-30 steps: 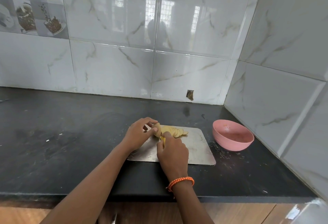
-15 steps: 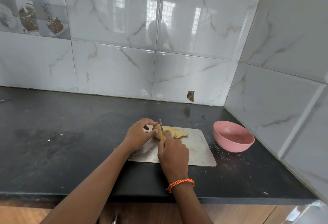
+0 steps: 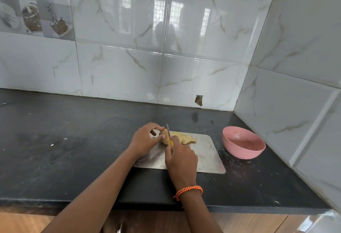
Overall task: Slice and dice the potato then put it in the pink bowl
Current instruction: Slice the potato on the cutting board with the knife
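Since a second ago the small yellow-handled knife [image 3: 168,133], gripped by the right hand [image 3: 180,156], has risen for another slice while the left hand [image 3: 145,139] pinches the pale half-sliced potato [image 3: 165,137].

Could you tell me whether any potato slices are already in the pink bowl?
No, the pink bowl holds no slices; the potato slices all lie on the cutting board.

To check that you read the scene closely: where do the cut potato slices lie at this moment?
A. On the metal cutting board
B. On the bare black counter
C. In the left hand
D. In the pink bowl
A: the potato slices lie fanned out on the metal cutting board, right of the knife; the pink bowl holds no slices.
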`<state>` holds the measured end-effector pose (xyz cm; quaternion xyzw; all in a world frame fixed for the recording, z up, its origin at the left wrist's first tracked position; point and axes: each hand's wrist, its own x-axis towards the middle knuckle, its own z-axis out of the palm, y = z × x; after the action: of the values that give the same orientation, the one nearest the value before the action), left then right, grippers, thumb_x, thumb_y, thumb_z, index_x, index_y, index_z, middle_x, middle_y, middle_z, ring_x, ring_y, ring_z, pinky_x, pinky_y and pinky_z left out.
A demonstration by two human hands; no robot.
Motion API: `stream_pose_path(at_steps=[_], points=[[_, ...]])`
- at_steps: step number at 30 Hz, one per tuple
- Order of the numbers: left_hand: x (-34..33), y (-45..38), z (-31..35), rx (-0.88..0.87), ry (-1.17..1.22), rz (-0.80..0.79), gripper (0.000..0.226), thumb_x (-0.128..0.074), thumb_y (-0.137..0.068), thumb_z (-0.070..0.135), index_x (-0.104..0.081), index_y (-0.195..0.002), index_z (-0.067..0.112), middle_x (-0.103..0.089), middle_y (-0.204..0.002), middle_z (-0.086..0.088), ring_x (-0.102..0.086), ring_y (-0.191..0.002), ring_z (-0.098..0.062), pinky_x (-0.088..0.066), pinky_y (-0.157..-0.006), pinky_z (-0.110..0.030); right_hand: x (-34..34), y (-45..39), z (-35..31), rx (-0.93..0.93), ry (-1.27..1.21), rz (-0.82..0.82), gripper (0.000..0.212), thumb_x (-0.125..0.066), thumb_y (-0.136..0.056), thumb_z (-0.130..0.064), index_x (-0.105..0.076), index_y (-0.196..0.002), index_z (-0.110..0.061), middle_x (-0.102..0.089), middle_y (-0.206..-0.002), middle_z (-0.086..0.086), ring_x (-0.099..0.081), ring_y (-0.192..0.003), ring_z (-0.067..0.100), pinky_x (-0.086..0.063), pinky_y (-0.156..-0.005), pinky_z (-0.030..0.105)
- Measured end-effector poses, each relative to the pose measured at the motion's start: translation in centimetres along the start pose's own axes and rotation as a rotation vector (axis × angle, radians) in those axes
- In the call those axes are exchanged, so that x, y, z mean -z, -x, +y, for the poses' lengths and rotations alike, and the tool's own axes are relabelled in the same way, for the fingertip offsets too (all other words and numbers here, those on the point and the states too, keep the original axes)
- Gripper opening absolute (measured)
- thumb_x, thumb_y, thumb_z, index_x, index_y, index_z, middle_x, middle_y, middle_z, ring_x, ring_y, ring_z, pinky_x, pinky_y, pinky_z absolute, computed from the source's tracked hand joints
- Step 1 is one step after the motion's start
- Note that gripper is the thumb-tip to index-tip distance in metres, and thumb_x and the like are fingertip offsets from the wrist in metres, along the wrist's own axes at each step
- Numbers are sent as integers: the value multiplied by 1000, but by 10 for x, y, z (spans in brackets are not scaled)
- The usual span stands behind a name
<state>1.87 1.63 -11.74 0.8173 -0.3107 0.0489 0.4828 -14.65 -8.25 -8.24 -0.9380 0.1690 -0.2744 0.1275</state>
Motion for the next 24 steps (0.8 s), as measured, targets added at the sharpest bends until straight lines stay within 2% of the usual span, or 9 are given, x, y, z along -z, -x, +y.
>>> stream_pose_path(at_steps=[6, 8, 11, 14, 18, 24], points=[[0, 0, 0, 14, 12, 5, 22, -81, -88, 46, -72, -108, 43, -68, -119, 28, -66, -101, -1, -55, -95, -42, -2, -1, 1, 1, -18, -14, 31, -39, -109, -37, -50, -135, -26, -68, -89, -1, -61, -75, 14, -49, -63, 28], [0, 1, 1, 15, 26, 10, 22, -82, -88, 43, -73, -108, 42, -68, -118, 27, -65, -102, -1, -55, -95, -40, -3, -1, 2, 5, -17, -21, 31, -39, -109, -37, -49, -135, -26, -67, -89, -1, -60, -75, 14, -47, -63, 27], [-1, 1, 2, 3, 42, 14, 21, -84, -87, 40, -75, -107, 41, -68, -117, 26, -64, -102, -3, -53, -92, -36, -3, -2, 1, 17, 5, -24, 32, -38, -109, -35, -48, -138, -25, -67, -92, 0, -53, -72, 15, -37, -58, 26], [0, 1, 3, 1, 65, 13, 21, -85, -87, 38, -77, -107, 40, -68, -116, 24, -63, -101, -4, -51, -88, -31, -4, -2, 0, 21, 25, -49, 33, -39, -109, -32, -48, -140, -25, -67, -94, 2, -50, -73, 16, -38, -63, 28], [1, 3, 5, -8, 83, 8, 22, -87, -85, 35, -78, -105, 41, -69, -116, 25, -62, -100, -4, -49, -85, -28, -12, -7, 4, -9, 19, -110, 26, -41, -105, -26, -57, -125, -22, -66, -92, 3, -50, -72, 19, -39, -62, 31], [1, 3, 2, 5, 125, 7, 22, -88, -84, 36, -79, -103, 42, -69, -115, 26, -64, -101, -5, -53, -92, -36, -17, -7, 6, -14, 15, -69, 19, -43, -103, -28, -57, -114, -24, -64, -86, -1, -54, -71, 17, -38, -59, 30]])
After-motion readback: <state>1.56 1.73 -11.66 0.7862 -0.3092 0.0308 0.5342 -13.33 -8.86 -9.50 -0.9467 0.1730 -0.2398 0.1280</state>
